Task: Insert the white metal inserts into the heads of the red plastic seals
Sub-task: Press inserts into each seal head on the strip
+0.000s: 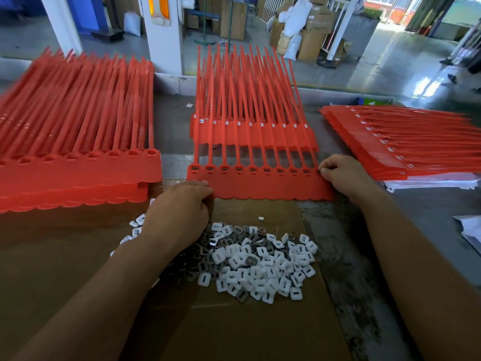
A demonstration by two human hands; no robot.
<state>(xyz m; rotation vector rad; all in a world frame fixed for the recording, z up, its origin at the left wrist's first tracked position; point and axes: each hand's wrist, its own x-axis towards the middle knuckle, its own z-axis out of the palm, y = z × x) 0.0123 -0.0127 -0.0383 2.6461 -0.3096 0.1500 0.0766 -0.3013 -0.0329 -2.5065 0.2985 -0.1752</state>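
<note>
A strip of red plastic seals [263, 185] lies flat in the middle of the table, its row of heads [251, 170] showing dark inserts. My left hand [182, 207] grips the strip's lower left corner with curled fingers. At the right end my right hand [343, 175] pinches the strip beside the last head. A heap of white and grey metal inserts [260, 261] lies on brown cardboard [247, 329] just below the strip, partly hidden by my left forearm.
A tall stack of red seal strips [78, 152] with hollow heads stands at the left. Another strip [255, 134] with white inserts lies behind the held one. A fanned pile of strips [406, 144] lies at the right on white sheets. Boxes and sacks stand beyond the table.
</note>
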